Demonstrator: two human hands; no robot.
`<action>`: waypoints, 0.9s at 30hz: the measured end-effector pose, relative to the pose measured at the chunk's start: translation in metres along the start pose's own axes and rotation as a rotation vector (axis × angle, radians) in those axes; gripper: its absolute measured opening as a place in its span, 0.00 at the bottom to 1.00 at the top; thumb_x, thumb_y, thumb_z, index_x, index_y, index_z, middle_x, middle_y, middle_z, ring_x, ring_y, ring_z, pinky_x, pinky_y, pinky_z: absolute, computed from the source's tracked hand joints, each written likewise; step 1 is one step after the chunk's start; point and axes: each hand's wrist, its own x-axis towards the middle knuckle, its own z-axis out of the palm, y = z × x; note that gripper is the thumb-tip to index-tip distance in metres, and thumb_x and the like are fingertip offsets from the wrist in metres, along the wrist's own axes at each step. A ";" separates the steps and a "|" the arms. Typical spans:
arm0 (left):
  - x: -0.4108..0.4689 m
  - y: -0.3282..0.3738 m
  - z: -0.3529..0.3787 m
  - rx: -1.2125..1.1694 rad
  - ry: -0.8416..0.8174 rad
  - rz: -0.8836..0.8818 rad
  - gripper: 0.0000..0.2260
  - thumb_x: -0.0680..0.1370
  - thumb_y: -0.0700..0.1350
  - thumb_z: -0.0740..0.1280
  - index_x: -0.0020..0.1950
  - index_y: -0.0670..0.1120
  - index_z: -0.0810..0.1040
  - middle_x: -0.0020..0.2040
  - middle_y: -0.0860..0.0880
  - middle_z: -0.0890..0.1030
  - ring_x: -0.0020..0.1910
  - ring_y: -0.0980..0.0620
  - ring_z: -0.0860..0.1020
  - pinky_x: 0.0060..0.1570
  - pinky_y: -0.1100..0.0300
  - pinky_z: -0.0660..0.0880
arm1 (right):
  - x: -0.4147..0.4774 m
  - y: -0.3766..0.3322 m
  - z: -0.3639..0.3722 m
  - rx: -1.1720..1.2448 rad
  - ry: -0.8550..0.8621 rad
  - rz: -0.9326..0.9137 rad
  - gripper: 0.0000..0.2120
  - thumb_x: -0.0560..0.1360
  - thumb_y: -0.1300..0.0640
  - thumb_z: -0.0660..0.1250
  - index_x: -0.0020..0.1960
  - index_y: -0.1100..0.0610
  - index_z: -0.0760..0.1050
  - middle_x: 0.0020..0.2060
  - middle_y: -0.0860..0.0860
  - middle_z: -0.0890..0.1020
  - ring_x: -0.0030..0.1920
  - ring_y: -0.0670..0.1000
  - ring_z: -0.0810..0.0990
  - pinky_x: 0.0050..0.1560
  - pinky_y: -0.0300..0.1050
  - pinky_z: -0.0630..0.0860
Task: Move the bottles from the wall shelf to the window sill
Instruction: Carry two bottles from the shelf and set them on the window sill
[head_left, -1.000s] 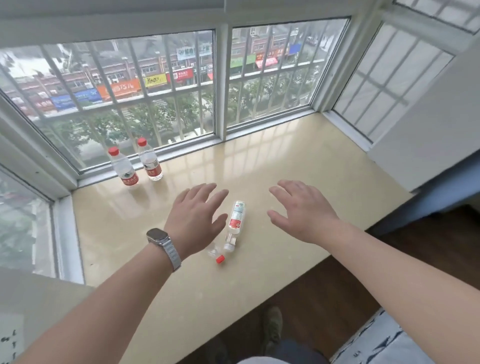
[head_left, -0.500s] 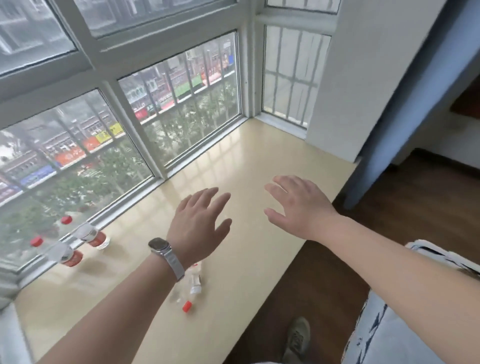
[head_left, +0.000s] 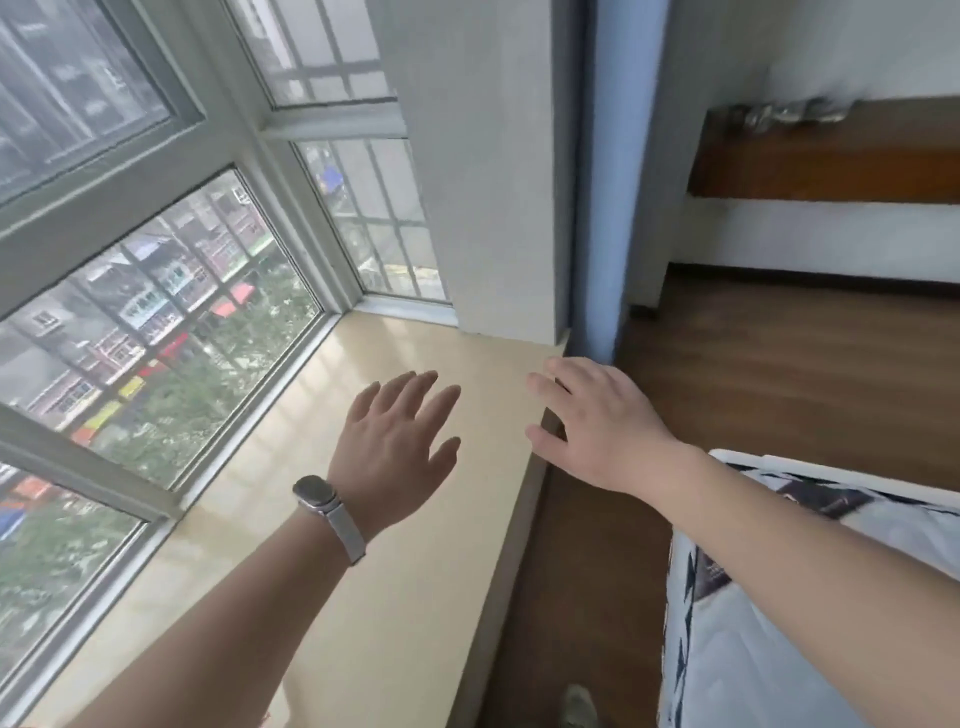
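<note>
My left hand (head_left: 397, 444), with a watch on its wrist, hovers open over the beige window sill (head_left: 395, 597), fingers spread and nothing in it. My right hand (head_left: 597, 423) is open too, held past the sill's front edge above the floor. At the top right a brown wooden wall shelf (head_left: 831, 161) carries several blurred clear bottles (head_left: 789, 111) along its top. No bottle on the sill shows in this view.
A white wall pillar (head_left: 483, 182) and a blue curtain (head_left: 618, 182) stand at the sill's right end. Dark wooden floor (head_left: 779, 389) lies between the sill and the shelf. A patterned white bed cover (head_left: 753, 649) fills the lower right.
The view has swung right: the bottles on the sill have left the frame and the wall shelf has come into view. Both hands stay open and empty.
</note>
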 end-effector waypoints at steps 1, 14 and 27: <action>0.012 0.008 0.001 0.003 0.002 0.024 0.25 0.75 0.53 0.71 0.70 0.48 0.74 0.69 0.43 0.76 0.68 0.39 0.73 0.66 0.39 0.68 | -0.003 0.012 -0.003 0.008 0.007 0.019 0.33 0.74 0.37 0.50 0.70 0.55 0.70 0.68 0.56 0.73 0.68 0.59 0.70 0.67 0.55 0.66; 0.138 0.079 0.023 -0.056 0.035 0.262 0.24 0.76 0.56 0.59 0.68 0.47 0.75 0.67 0.43 0.77 0.67 0.38 0.74 0.64 0.39 0.71 | -0.025 0.131 -0.019 0.004 0.156 0.296 0.27 0.73 0.40 0.58 0.62 0.57 0.78 0.60 0.56 0.79 0.60 0.60 0.77 0.59 0.56 0.74; 0.305 0.115 0.084 -0.158 0.032 0.415 0.23 0.76 0.56 0.62 0.68 0.47 0.76 0.67 0.44 0.78 0.66 0.40 0.75 0.64 0.40 0.71 | 0.044 0.247 -0.019 -0.067 0.117 0.463 0.28 0.73 0.39 0.57 0.63 0.55 0.78 0.61 0.55 0.79 0.62 0.59 0.77 0.59 0.57 0.73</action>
